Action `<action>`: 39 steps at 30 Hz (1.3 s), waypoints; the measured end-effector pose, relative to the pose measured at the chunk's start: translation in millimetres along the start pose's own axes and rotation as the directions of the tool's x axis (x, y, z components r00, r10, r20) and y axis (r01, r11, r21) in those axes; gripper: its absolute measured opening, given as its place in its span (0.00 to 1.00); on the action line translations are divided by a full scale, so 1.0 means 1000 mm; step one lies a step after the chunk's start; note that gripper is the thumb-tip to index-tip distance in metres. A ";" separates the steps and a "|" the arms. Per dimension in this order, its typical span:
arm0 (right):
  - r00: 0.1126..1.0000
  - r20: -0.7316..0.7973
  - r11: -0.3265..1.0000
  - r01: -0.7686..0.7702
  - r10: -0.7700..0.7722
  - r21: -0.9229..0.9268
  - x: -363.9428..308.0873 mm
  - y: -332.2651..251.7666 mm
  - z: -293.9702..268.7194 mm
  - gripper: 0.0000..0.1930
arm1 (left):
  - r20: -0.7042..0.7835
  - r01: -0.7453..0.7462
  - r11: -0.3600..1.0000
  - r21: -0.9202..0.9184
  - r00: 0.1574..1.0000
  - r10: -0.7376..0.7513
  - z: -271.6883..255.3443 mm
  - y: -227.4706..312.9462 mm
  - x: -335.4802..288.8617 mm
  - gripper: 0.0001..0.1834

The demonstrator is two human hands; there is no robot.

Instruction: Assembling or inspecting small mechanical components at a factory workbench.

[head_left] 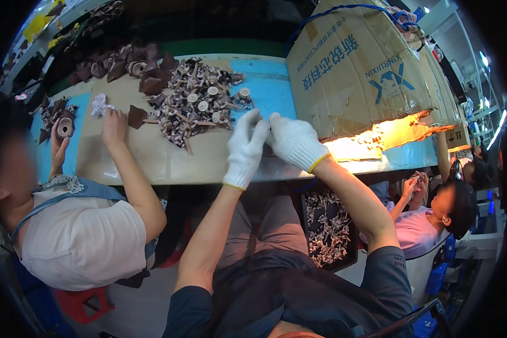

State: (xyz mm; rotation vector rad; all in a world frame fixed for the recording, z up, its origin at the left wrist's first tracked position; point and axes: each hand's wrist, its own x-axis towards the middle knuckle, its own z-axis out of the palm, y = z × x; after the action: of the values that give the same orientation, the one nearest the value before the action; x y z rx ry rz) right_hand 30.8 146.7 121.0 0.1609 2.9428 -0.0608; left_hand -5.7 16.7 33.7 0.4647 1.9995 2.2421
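Note:
My left hand [247, 147], in a white knit glove, is held over the near edge of the workbench with its fingers bent together. Close beside it, almost touching, my right hand [297, 141] wears a matching glove with a yellow cuff, its fingers curled toward the left ones. Whatever sits between the fingertips is too small or hidden to name. Beyond my left hand lies a heap of small brown and pinkish parts [194, 104], with several pale round discs [213, 90] on top.
A large cardboard box [349, 73] stands right, with bright orange light under its torn lower edge. Below the bench is a black bin of small parts [327, 225]. A co-worker [84, 242] at left handles brown pieces; another person [422, 219] sits at right. Brown pieces [118, 65] lie far left.

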 end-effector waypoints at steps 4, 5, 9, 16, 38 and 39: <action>0.988 -0.125 0.989 0.075 -0.091 -0.127 0.002 0.006 0.020 0.11 | 0.161 0.013 0.997 -0.073 0.987 -0.001 0.026 -0.003 0.014 0.26; 0.980 -0.170 0.985 0.082 -0.107 -0.150 0.001 0.009 0.026 0.10 | 0.133 0.038 0.988 -0.151 0.991 -0.017 0.031 -0.001 0.010 0.24; 0.932 -0.289 0.973 0.187 -0.219 -0.132 0.006 0.010 0.042 0.11 | 0.104 -0.063 0.996 -0.063 0.992 0.069 0.024 -0.016 0.013 0.21; 0.961 -0.269 0.995 0.037 -0.060 -0.087 0.001 0.017 0.044 0.10 | 0.097 -0.110 0.994 -0.010 0.989 0.111 0.039 -0.017 0.011 0.20; 0.972 -0.152 0.521 0.036 0.181 0.853 -0.059 0.012 0.031 0.26 | 0.461 0.516 0.748 -0.417 0.830 -0.315 -0.020 0.020 -0.050 0.21; 0.954 -0.248 0.548 0.118 0.170 0.828 -0.058 0.022 0.046 0.26 | 0.429 0.469 0.814 -0.342 0.849 -0.309 -0.014 0.029 -0.054 0.19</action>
State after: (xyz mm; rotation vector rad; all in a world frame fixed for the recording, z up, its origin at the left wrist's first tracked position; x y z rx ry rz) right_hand 98.6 160.5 86.2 0.3709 2.8906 -1.6033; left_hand 44.6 -14.8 52.1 0.3293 1.2232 2.0623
